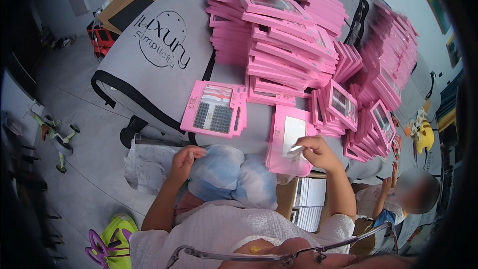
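My right hand is closed in a pinch on a crumpled piece of clear plastic film. The film hangs over the near end of a flat pink box with a pale window. Off to the left, above my lap, my left hand has its fingers pressed together; whatever they may hold is too faint to make out. Ahead of it lies a small stack of pink lash boxes, the top one showing rows of black lash clusters through its window.
Tall stacks of pink boxes lean on the grey-covered seat. More boxes pile up at the right. By my right elbow an open carton holds white trays. Clear packaging lies left of my lap. Another person is at right.
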`<state>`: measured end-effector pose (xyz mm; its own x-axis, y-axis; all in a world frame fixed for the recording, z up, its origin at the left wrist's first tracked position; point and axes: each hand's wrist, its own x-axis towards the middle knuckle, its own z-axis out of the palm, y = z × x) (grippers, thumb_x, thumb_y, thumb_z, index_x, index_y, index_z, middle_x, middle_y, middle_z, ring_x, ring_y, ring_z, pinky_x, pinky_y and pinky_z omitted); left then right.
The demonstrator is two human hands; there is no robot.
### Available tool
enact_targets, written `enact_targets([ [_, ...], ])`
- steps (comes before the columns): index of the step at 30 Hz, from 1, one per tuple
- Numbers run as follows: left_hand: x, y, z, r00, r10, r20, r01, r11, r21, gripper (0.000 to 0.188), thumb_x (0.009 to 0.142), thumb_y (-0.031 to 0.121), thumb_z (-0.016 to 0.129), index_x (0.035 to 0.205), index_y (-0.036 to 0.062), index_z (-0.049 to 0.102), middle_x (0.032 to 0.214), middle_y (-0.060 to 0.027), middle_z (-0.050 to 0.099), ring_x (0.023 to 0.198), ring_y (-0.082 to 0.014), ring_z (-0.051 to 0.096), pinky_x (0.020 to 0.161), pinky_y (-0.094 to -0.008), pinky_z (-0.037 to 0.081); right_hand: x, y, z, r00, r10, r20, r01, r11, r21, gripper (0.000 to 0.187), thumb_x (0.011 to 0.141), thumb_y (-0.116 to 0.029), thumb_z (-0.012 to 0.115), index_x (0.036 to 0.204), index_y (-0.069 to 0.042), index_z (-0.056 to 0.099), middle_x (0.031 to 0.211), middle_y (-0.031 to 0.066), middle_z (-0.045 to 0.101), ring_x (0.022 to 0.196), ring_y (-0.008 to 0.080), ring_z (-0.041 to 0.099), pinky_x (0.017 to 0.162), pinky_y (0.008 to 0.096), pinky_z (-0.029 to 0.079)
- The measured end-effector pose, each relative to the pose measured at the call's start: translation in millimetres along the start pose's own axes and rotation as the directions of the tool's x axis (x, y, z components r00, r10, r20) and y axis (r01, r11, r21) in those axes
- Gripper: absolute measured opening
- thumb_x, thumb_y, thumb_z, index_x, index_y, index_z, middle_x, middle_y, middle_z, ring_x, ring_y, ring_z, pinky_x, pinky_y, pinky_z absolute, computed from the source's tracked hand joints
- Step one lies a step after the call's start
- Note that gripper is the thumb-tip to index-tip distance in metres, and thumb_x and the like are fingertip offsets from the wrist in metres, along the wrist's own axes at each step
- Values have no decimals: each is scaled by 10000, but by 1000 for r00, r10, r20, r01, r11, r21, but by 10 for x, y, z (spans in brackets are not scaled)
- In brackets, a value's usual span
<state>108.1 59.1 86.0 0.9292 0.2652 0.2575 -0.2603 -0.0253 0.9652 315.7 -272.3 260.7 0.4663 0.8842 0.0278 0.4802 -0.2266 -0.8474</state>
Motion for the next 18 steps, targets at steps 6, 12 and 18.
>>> enact_targets([
  [6, 181, 412, 472, 940, -13, 341, 166, 890, -424, 1086, 750, 628, 658, 1473, 84, 58, 1391, -239, 384, 1216, -362, 479, 964, -445, 414, 364, 312, 374, 983, 79, -167, -17, 937, 348, 388, 786, 80, 415, 1124, -3, 586, 860, 26, 603, 737, 116, 570, 682, 254, 468],
  [12, 233, 326, 602, 952, 10, 306, 127, 897, -424, 911, 857, 494, 619, 1474, 83, 92, 1385, -206, 388, 1198, -331, 502, 962, -426, 415, 954, 161, 502, 923, 219, -316, -42, 874, 484, 369, 879, 8, 446, 1244, -18, 491, 904, 39, 562, 748, 145, 603, 645, 274, 513],
  [18, 204, 403, 687, 934, 24, 358, 97, 944, -317, 715, 932, 401, 543, 1448, 54, 189, 1384, -179, 383, 1177, -308, 522, 952, -397, 419, 2005, 442, 699, 813, 332, -479, 149, 676, 722, 357, 926, -80, 468, 1278, -41, 420, 984, 86, 547, 769, 178, 630, 674, 324, 556],
])
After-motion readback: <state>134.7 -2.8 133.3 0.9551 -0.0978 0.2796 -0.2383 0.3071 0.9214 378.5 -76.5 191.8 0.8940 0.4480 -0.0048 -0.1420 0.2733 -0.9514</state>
